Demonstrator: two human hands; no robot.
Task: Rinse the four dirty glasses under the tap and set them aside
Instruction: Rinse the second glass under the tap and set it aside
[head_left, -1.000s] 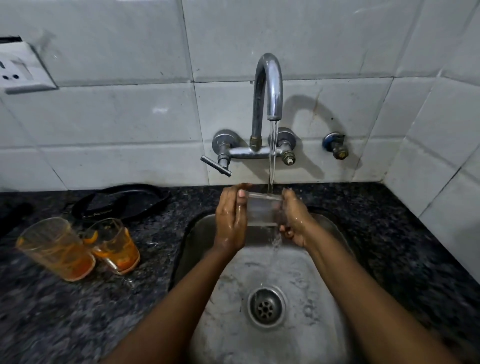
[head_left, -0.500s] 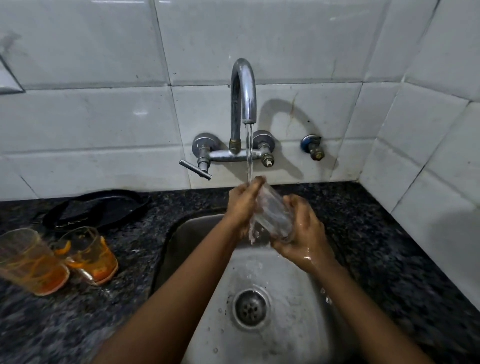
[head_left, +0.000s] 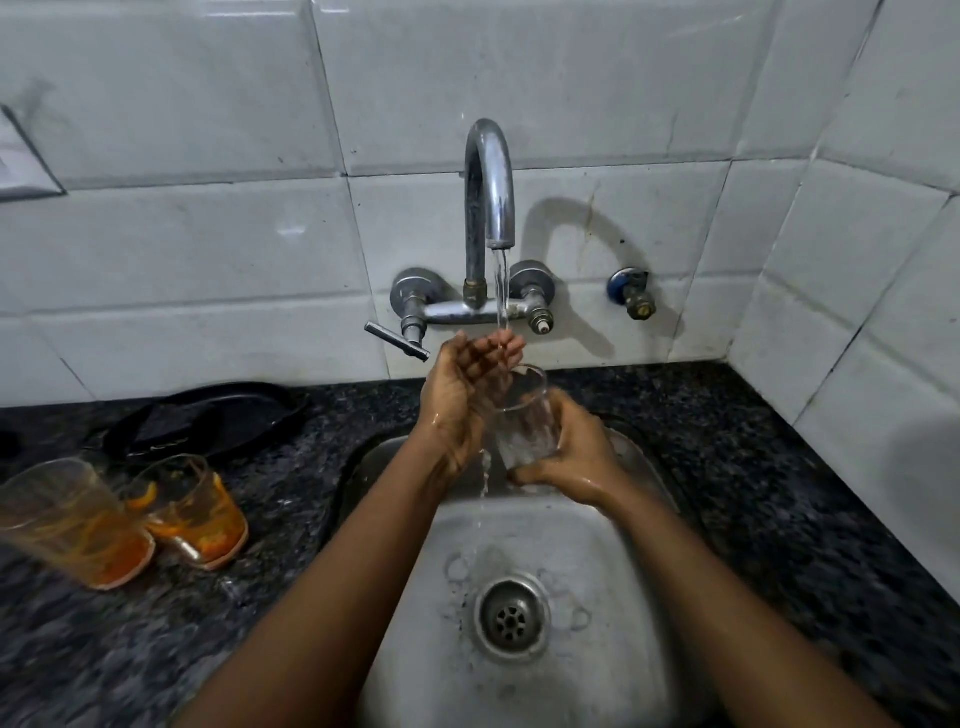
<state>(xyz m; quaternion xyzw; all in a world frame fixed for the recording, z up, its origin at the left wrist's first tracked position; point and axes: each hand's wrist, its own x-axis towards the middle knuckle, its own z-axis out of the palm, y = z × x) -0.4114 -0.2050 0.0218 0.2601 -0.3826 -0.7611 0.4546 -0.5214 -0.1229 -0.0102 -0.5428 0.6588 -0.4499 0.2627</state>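
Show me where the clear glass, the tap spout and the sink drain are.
clear glass (head_left: 527, 431): head view, on its side wall.
tap spout (head_left: 491, 171): head view, on the curved pipe.
sink drain (head_left: 511, 618): head view, on the strainer centre.

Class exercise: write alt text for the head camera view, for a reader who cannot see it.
Over a steel sink, the right hand holds a clear glass while the open left hand catches the running tap stream. Two orange-stained glasses wait on the dark counter to the left.
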